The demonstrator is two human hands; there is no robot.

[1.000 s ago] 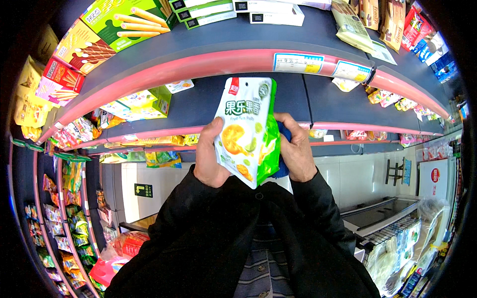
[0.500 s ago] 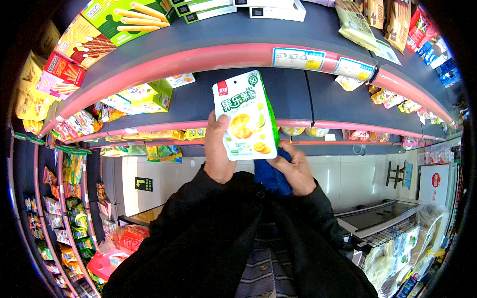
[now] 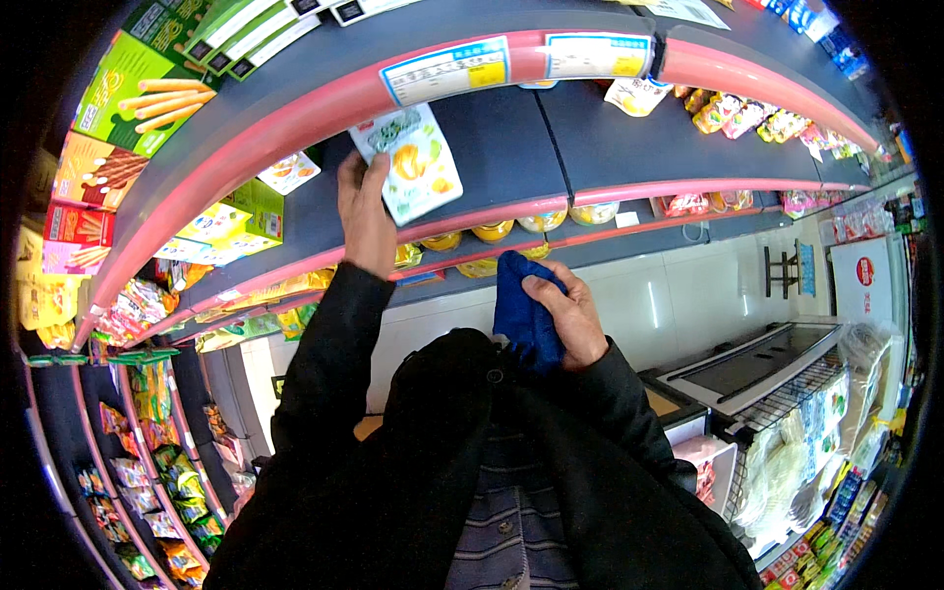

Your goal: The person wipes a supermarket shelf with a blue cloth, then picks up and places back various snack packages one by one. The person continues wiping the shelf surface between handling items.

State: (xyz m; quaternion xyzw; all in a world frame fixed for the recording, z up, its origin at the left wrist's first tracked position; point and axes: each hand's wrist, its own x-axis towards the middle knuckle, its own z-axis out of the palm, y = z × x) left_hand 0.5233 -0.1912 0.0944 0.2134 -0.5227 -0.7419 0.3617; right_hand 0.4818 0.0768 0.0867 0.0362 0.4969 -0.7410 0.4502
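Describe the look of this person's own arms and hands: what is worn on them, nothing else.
Both arms are in long black jacket sleeves that end at the wrists. The left hand and right hand are bare: no gloves, and no rings or watch that I can make out. The sleeves show no stripes or markings.

The person wears a black coat (image 3: 413, 472) of matte, slightly fuzzy cloth, its long sleeves reaching to the wrists. The left sleeve (image 3: 329, 344) is smooth and narrow, with a plain cuff at 12 o'clock. The right sleeve (image 3: 629, 413) is wider and creased. The coat hangs open at the front, a small dark button (image 3: 497, 376) near its collar. Beneath shows a striped top (image 3: 511, 521) in grey, blue and dark bands. Both hands are bare.
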